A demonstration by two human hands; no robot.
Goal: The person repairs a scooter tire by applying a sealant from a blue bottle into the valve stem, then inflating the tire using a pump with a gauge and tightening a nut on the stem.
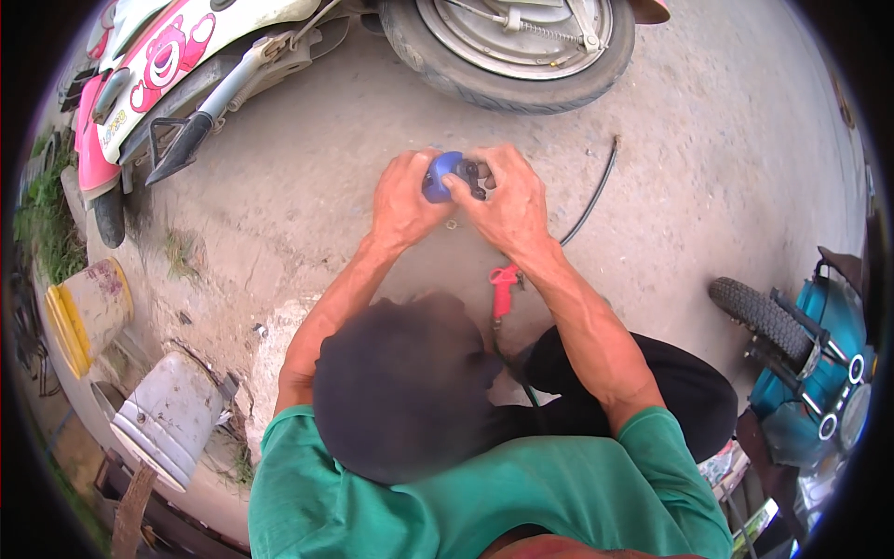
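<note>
Out in front of me, both hands are closed round a small blue rounded piece (441,177) with a black lobed part (472,175) at its right side. My left hand (405,197) grips the blue side. My right hand (507,197) has its fingers round the black part, with the thumb pressed against the blue piece. What kind of object it is, I cannot make out. Below my right wrist, beside the forearm, is a red air blow gun (503,287) with a dark hose (596,197) near it on the ground.
A scooter wheel (521,56) stands ahead, with a pink-and-white scooter (168,74) at far left. A yellow-rimmed bucket (88,312) and a dirty white bucket (168,419) lie at left. To the right is a teal motorbike (805,345). The concrete ground (279,177) is cracked.
</note>
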